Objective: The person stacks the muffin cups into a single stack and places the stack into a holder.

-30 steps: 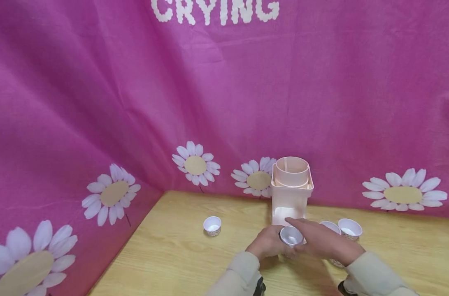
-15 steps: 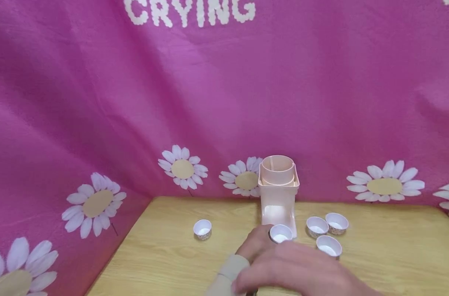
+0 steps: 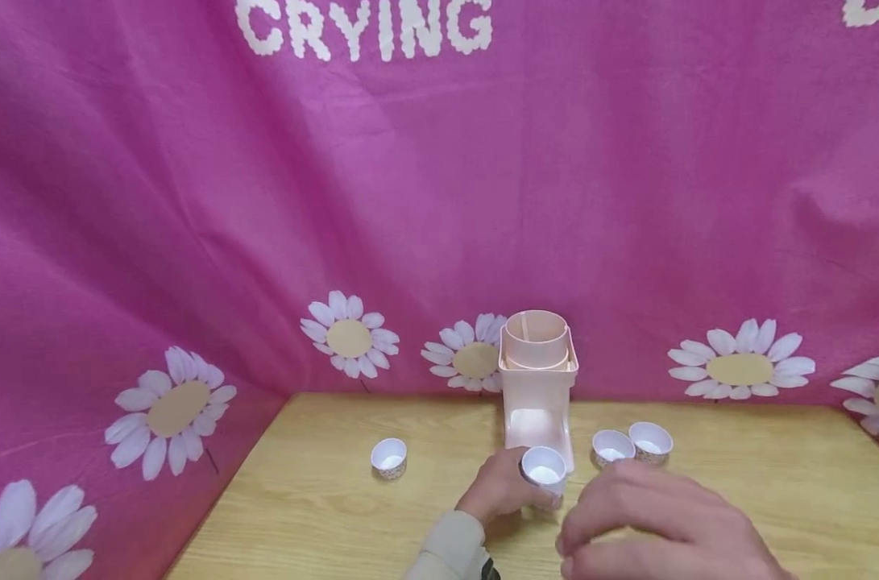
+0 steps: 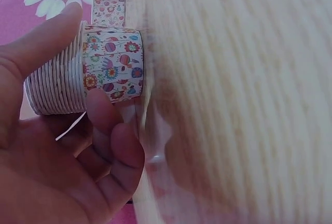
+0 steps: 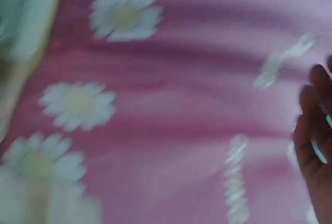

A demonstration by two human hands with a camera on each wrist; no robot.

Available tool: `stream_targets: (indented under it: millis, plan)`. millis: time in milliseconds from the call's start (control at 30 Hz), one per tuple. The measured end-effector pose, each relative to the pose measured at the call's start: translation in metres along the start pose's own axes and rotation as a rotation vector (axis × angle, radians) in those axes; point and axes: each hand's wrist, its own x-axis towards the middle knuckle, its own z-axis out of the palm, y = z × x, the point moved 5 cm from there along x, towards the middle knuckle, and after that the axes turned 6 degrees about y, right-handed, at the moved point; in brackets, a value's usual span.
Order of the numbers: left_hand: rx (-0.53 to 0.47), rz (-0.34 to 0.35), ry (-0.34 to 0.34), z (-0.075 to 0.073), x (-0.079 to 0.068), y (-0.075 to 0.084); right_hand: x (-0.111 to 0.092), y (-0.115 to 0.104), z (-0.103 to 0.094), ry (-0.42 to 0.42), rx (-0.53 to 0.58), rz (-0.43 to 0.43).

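The right hand (image 5: 314,123) shows at the right edge, only partly in view, against a pink cloth (image 5: 176,105) printed with white, yellow-centred daisies (image 5: 126,16) and blurred white marks (image 5: 236,182).

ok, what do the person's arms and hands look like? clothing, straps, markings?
Left hand and right hand: bare, no gloves. Left arm: plain pale beige sleeve down to the wrist, with a dark object, only partly visible, beside it. Right arm's clothing: can't tell.

stacked cups (image 4: 113,63): white, multicoloured floral print | container (image 3: 536,393): pale pink | backdrop (image 3: 591,201): magenta, white daisies (image 3: 348,338) | tabletop (image 3: 323,515): tan woodgrain
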Motion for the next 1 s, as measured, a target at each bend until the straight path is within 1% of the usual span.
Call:
stream_targets:
  millis: [33,67,133,167,233,300,400,500,600,700,800,900,1000]
  plan:
    - [0.006,0.005,0.001,-0.001,0.0,0.001,0.0,0.004,-0.001,0.007,0.003,0.027]
    - [0.006,0.008,-0.002,-0.001,0.0,0.002,-0.006,0.012,-0.003,-0.027,-0.015,0.015]
    - [0.004,0.004,-0.007,-0.002,0.0,0.002,-0.027,0.028,-0.009,-0.086,-0.065,0.13]
    - [-0.005,-0.003,-0.01,-0.002,0.0,0.002,-0.038,0.035,-0.012,-0.114,-0.103,0.203]
    - [-0.022,-0.023,-0.016,-0.002,-0.001,0.001,-0.061,0.048,-0.019,-0.168,-0.21,0.345]
    - [-0.023,-0.032,-0.01,-0.002,-0.002,0.001,-0.081,0.059,-0.025,-0.2,-0.303,0.438]
    - [-0.011,-0.039,0.005,-0.002,-0.002,0.0,-0.103,0.075,-0.034,-0.23,-0.404,0.521]
    - [-0.002,-0.039,0.019,-0.003,0.0,0.0,-0.12,0.091,-0.044,-0.259,-0.468,0.59]
    - [-0.007,-0.042,0.024,-0.001,0.0,0.001,-0.138,0.104,-0.055,-0.311,-0.519,0.66]
    - [-0.006,-0.029,0.025,0.002,0.001,0.002,-0.156,0.117,-0.068,-0.376,-0.583,0.74]
    - [0.005,-0.02,0.03,0.004,0.001,0.003,-0.174,0.132,-0.081,-0.433,-0.64,0.872]
    - [0.022,-0.016,0.045,0.004,0.0,0.002,-0.192,0.147,-0.088,-0.48,-0.678,1.01]
    - [0.048,-0.006,0.061,0.002,0.0,0.002,-0.207,0.16,-0.091,-0.52,-0.687,1.086]
